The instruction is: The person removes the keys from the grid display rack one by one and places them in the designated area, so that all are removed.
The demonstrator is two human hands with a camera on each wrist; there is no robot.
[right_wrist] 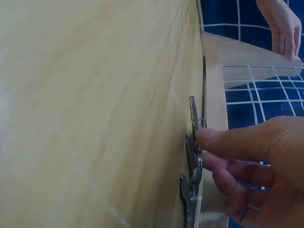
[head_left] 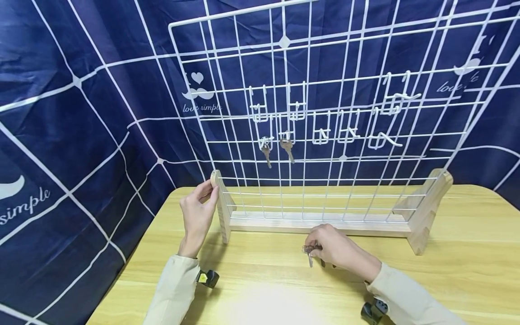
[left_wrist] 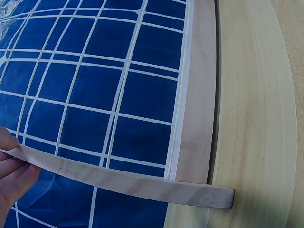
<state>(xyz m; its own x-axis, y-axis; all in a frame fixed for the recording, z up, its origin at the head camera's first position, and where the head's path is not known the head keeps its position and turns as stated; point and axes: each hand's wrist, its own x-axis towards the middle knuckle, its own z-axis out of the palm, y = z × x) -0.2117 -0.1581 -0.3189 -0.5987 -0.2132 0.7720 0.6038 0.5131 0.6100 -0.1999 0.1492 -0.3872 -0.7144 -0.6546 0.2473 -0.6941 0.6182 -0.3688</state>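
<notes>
With thumb and fingers, my left hand [head_left: 198,212] grips the top of the wooden end piece [head_left: 222,210] of a white wire grid rack; the left wrist view shows the fingers on both faces of that wood [left_wrist: 128,183]. Low over the tabletop, my right hand [head_left: 331,246] pinches a silver key [right_wrist: 194,111] with a small ring. More keys [right_wrist: 187,202] are just below its fingers, mostly hidden by the hand in the head view. Two keys, a left one [head_left: 266,155] and a right one [head_left: 287,146], hang from hooks on the grid.
Several white wire hooks [head_left: 322,133] sit in two rows on the grid [head_left: 302,180]. A wooden base bar [head_left: 280,223] joins the end pieces, the right one [head_left: 432,210] included. Dark blue printed cloth [head_left: 93,149] hangs behind and left of the wooden table [head_left: 248,266].
</notes>
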